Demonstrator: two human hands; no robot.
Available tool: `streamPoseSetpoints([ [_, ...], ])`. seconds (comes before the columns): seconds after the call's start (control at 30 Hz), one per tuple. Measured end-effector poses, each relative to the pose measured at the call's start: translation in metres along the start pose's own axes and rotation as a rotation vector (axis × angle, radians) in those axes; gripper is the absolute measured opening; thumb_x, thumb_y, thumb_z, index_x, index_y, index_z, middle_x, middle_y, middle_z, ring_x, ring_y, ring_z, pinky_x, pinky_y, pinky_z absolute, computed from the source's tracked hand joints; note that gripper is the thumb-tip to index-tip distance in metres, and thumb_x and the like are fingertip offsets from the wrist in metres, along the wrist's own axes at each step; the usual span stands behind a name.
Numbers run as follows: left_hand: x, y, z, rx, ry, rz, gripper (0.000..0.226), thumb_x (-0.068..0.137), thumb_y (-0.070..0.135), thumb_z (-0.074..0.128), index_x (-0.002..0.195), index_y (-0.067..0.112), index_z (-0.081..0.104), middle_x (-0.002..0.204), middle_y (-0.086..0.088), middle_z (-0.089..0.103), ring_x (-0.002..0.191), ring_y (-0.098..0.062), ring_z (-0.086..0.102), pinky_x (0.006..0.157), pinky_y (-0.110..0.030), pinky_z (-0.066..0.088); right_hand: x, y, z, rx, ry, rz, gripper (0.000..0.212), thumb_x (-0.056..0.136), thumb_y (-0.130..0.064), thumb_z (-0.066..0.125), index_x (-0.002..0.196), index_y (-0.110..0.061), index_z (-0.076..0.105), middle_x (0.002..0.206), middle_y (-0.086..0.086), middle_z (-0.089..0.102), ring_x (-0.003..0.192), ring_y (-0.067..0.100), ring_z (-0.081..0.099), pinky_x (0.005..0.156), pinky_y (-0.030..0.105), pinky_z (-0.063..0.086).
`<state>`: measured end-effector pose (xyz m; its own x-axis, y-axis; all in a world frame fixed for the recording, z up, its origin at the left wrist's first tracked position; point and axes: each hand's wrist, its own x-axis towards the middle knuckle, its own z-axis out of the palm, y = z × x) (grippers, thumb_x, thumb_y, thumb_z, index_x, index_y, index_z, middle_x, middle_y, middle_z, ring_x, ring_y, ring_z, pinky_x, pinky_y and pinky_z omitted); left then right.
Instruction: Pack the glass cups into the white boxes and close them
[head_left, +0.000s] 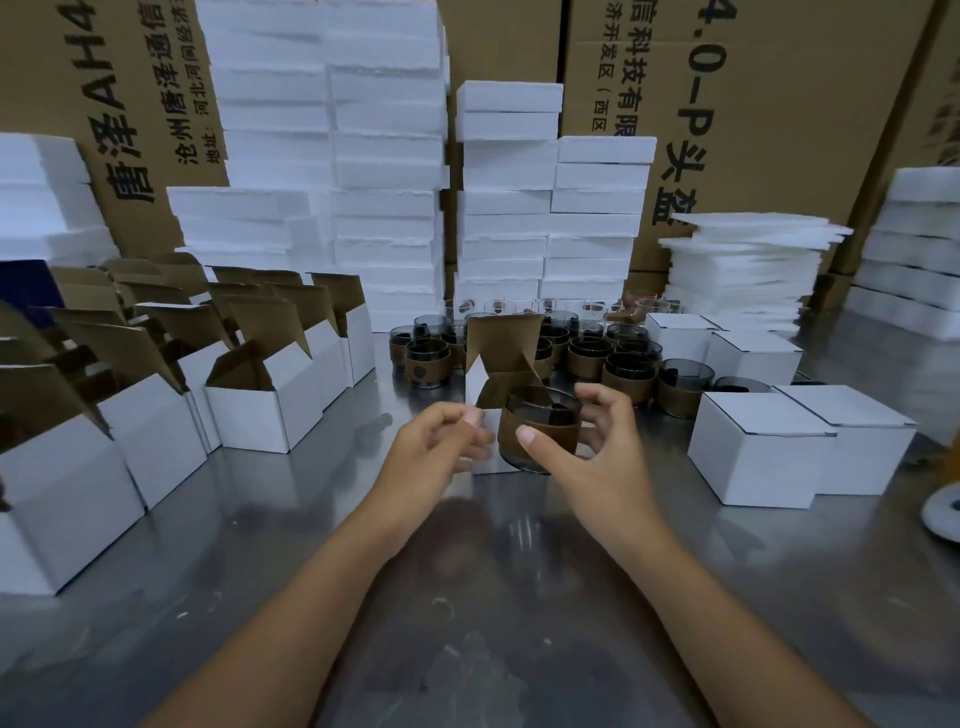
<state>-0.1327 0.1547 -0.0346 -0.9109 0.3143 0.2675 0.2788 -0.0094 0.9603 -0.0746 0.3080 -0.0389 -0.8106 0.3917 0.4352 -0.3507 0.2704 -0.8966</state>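
Right hand grip closed round a glass cup: smoky, cylindrical, with a matte brown sleeve. It sits mid-surface, mouth up and long axis near vertical, against the open white box. Left hand pinches the box's near white edge. The box is corrugated card, brown inside, with its lid flap standing up. Its body is mostly hidden behind cup and fingers; I can't tell whether the cup's base is inside. The steel surface is scuffed and reflective.

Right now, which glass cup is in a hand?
The cup gripped by the right hand at the open box; the other cups stand untouched behind it.
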Motion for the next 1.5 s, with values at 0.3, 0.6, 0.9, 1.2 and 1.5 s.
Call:
streamPoseSetpoints([
  [0.3, -0.008, 0.002, 0.0, -0.115, -0.246, -0.057, 0.054, 0.071, 0.054, 0.058, 0.111, 0.018, 0.065, 0.083, -0.003, 0.064, 0.067, -0.011, 0.057, 0.06, -0.024, 0.049, 0.001, -0.01, 0.0, 0.352, -0.144, 0.215, 0.045, 0.069, -0.033, 0.071, 0.108, -0.014, 0.06, 0.086, -0.005, 0.074, 0.082, 0.009, 0.07, 0.073, 0.028, 0.054],
  [0.6, -0.007, -0.003, -0.002, -0.122, -0.264, -0.026, 0.036, 0.07, 0.045, 0.066, 0.093, 0.02, 0.059, 0.074, 0.004, 0.064, 0.067, -0.012, 0.057, 0.063, -0.025, 0.05, 0.003, -0.01, -0.002, 0.382, -0.248, 0.284, 0.023, 0.094, -0.027, 0.049, 0.101, -0.015, 0.067, 0.086, 0.002, 0.072, 0.082, 0.012, 0.067, 0.068, 0.027, 0.053],
  [0.9, -0.006, -0.006, -0.002, -0.136, -0.237, -0.008, 0.048, 0.068, 0.04, 0.068, 0.107, 0.013, 0.06, 0.083, 0.0, 0.07, 0.074, -0.012, 0.065, 0.077, -0.033, 0.054, -0.001, -0.016, -0.003, 0.369, -0.278, 0.256, 0.049, 0.067, -0.048, 0.064, 0.113, -0.032, 0.064, 0.105, -0.003, 0.071, 0.091, 0.01, 0.067, 0.069, 0.025, 0.052],
  [1.2, -0.007, -0.003, -0.001, -0.175, -0.349, -0.081, 0.046, 0.08, 0.052, 0.055, 0.115, 0.024, 0.065, 0.106, -0.001, 0.071, 0.095, -0.018, 0.068, 0.079, -0.027, 0.051, -0.005, -0.014, -0.002, 0.228, -0.119, 0.113, 0.053, 0.061, -0.025, 0.083, 0.11, -0.026, 0.061, 0.1, -0.005, 0.07, 0.089, 0.0, 0.065, 0.072, 0.014, 0.05],
  [1.5, -0.007, -0.001, 0.002, -0.275, -0.477, -0.135, 0.052, 0.083, 0.057, 0.049, 0.129, 0.032, 0.054, 0.124, -0.006, 0.063, 0.112, -0.024, 0.061, 0.094, -0.038, 0.05, -0.014, -0.009, 0.006, -0.201, -0.056, -0.202, 0.07, 0.061, -0.021, 0.086, 0.12, -0.029, 0.048, 0.115, -0.009, 0.043, 0.105, -0.013, 0.042, 0.083, 0.0, 0.033],
])
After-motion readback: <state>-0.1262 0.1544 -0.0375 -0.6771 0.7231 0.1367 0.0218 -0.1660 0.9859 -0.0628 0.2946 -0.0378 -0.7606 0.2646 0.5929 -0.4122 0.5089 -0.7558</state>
